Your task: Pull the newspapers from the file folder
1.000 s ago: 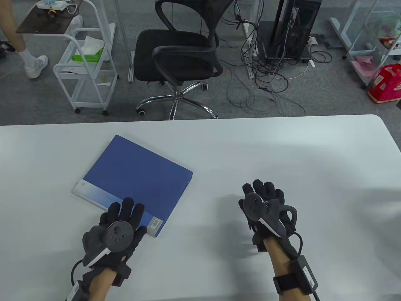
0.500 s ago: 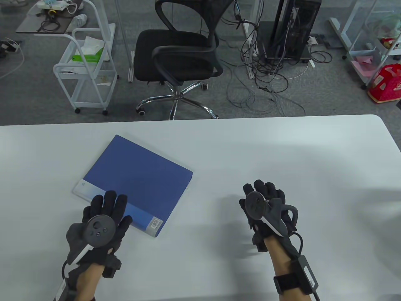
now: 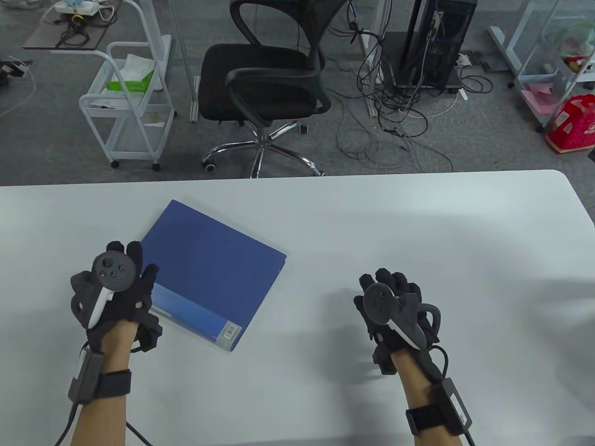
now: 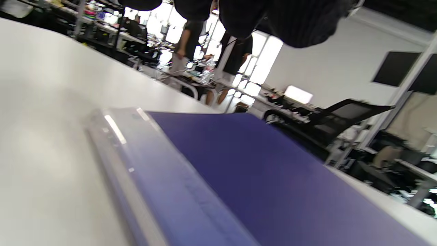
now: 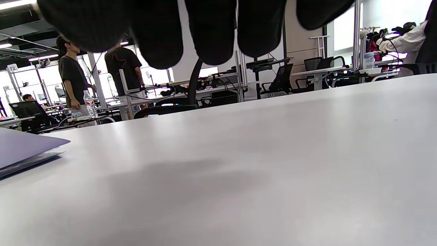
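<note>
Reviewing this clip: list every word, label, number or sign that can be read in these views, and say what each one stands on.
Barcode sticker at the near corner of the blue file folder: bars and digits too small to read.
Small round mark on the folder's pale spine strip: blurred, unreadable.
White sign in the background of the right wrist view: seems to read "72", not certain.
Green box on the white cart: print too small to read.

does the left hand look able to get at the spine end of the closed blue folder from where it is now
Probably yes. The left hand is already over the left corner of the closed blue plastic file folder, fingers above the pale spine strip with nothing between them. Actual contact cannot be told.
</note>
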Tool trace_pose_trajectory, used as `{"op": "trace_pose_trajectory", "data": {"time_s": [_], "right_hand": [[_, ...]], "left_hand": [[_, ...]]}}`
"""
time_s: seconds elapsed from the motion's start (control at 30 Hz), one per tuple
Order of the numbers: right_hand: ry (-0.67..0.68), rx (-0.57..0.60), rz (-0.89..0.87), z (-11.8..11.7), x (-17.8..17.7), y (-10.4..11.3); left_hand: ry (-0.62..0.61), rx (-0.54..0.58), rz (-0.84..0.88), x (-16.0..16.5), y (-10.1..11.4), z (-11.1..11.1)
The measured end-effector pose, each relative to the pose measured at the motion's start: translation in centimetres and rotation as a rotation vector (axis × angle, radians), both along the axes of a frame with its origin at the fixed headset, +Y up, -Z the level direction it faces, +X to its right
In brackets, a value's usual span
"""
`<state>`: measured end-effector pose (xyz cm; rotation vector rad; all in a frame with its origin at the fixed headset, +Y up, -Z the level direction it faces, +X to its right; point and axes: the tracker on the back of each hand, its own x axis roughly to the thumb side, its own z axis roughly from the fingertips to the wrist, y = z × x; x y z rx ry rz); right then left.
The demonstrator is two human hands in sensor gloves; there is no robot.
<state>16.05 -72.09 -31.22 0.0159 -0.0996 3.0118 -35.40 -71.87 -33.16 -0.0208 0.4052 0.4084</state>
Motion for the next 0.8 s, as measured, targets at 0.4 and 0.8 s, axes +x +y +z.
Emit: {"op": "trace_pose_trajectory", "data": {"time_s": [0.4,0.8], "right_hand": [[-0.034,-0.081,-0.009,-0.8,0.6,-1.5],[-0.063,-0.073,-0.065,-1.0,1.6,-1.0]], "left_hand": [[0.168,-0.207,-0.034,-3.7,-5.2,-3.4],[0.146,0.159,0.546,-6.3,-2.3,-2.0]]}}
